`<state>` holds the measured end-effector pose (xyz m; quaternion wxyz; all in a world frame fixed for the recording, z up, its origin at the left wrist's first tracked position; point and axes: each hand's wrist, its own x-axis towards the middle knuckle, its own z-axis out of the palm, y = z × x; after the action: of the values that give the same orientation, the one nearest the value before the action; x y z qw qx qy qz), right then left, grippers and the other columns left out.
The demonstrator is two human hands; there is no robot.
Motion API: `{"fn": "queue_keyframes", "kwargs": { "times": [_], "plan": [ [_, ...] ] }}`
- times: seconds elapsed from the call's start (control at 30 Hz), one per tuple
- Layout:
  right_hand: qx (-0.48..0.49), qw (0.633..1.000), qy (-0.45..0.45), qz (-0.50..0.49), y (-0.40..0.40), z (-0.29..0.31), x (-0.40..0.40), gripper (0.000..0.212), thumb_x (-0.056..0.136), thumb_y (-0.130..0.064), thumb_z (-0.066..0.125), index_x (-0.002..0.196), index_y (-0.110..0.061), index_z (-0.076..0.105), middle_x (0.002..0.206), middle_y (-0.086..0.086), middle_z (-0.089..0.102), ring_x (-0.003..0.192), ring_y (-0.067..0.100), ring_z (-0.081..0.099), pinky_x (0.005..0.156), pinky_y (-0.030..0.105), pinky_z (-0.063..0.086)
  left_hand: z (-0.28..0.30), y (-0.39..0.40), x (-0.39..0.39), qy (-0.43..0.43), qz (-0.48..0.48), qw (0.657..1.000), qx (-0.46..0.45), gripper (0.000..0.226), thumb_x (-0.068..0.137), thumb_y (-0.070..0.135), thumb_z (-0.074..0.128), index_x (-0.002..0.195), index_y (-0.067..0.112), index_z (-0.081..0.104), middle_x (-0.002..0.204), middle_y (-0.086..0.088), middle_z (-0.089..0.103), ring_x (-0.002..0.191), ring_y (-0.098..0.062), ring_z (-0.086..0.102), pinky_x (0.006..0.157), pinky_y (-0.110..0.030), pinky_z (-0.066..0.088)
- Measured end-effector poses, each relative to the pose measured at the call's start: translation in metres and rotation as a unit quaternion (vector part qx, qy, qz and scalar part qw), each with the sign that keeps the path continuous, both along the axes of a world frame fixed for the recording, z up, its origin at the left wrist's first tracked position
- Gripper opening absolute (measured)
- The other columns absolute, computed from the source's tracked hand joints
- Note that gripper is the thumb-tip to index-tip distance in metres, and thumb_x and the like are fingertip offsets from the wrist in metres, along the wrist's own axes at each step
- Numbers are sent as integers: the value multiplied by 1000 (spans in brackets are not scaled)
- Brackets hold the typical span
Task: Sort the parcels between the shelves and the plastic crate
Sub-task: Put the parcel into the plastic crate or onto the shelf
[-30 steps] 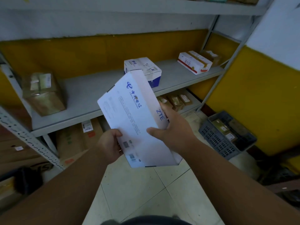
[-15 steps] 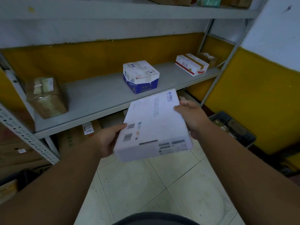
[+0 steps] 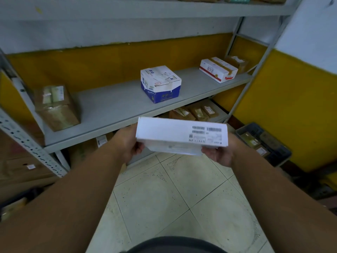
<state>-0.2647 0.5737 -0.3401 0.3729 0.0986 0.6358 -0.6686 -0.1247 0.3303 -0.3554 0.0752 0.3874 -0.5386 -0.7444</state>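
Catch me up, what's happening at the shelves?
A person holds a flat white box by its ends, left hand and right hand, in front of the middle shelf. A blue-and-white box sits on that shelf. The dark crate on the floor to the right already holds parcels.

left hand: curled, gripping | right hand: curled, gripping | forearms extended
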Motion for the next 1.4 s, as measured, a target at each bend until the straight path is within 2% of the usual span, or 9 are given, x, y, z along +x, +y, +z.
{"fn": "queue_keyframes", "kwargs": {
  "times": [0.1, 0.27, 0.47, 0.67, 0.97, 1.03, 1.13, 1.27, 1.4],
  "plan": [
    [18, 1000, -12, -7, 1, 1, -3, 27, 102, -29, 53, 98, -15, 76, 111, 19, 74, 91, 34, 73, 50, 32, 61, -1, 0, 3, 21, -5, 999, 24, 42, 91, -7, 38, 78, 14, 72, 71, -6, 58, 54, -15, 42, 50, -24, 35],
    [-85, 995, -55, 4, 14, 2, -9, 39, 95, -34, 61, 119, -5, 69, 123, 20, 67, 111, 38, 69, 60, 32, 63, -2, -3, 10, 59, -138, 989, 8, 53, 87, -23, 40, 117, 12, 66, 107, -8, 70, 86, -17, 63, 63, -21, 51],
    [-137, 990, -14, 25, 25, 10, -13, 45, 83, -24, 71, 124, -4, 65, 119, 19, 69, 85, 24, 75, 60, 25, 62, 4, -2, 8, 12, -161, 969, -190, 26, 93, 29, 69, 116, 16, 66, 94, 0, 71, 64, -2, 63, 60, -20, 51],
    [163, 954, 216, 131, 15, 19, -3, 38, 86, -52, 72, 102, -18, 74, 101, 7, 73, 64, 19, 55, 64, 34, 50, 1, 8, 0, 52, -29, 991, -117, 62, 78, 75, 59, 109, 23, 74, 102, -1, 79, 95, -28, 75, 93, -51, 55],
    [204, 946, 247, 48, 2, 22, 12, 45, 98, -54, 55, 97, -12, 71, 85, 3, 75, 77, 21, 71, 69, 32, 54, 8, 27, -19, 36, 18, 999, -4, 60, 80, 73, 59, 110, 23, 70, 101, -5, 78, 96, -35, 74, 92, -59, 54],
    [267, 912, 304, 65, 2, 14, 12, 43, 97, -58, 52, 104, -18, 67, 91, 1, 72, 81, 20, 70, 67, 33, 56, 10, 34, -27, 36, 79, 996, -2, 55, 84, 70, 58, 101, 21, 71, 95, -3, 79, 92, -32, 75, 89, -55, 57],
    [395, 805, 442, 17, 4, -7, 15, 67, 87, -66, 56, 130, -15, 55, 127, 11, 59, 117, 31, 58, 93, 47, 54, 10, 47, -41, 56, 180, 980, 66, 51, 85, 68, 61, 100, 20, 69, 95, -1, 78, 86, -28, 74, 77, -48, 60],
    [145, 962, 190, -135, -4, -17, 46, 98, 82, -48, 79, 157, -18, 23, 157, 12, 36, 140, 32, 43, 113, 56, 41, 15, 73, -67, 62, 244, 962, 108, 47, 85, 62, 66, 107, 20, 63, 96, 3, 73, 86, -20, 71, 73, -39, 60],
    [-95, 970, 30, -222, -3, -28, 40, 50, 91, -20, 74, 136, -15, 50, 129, 11, 60, 109, 27, 63, 80, 42, 58, 13, 113, -93, 90, 204, 968, 119, 34, 92, 47, 67, 110, 17, 65, 92, 0, 73, 82, -17, 70, 68, -33, 57]
  ]
}}
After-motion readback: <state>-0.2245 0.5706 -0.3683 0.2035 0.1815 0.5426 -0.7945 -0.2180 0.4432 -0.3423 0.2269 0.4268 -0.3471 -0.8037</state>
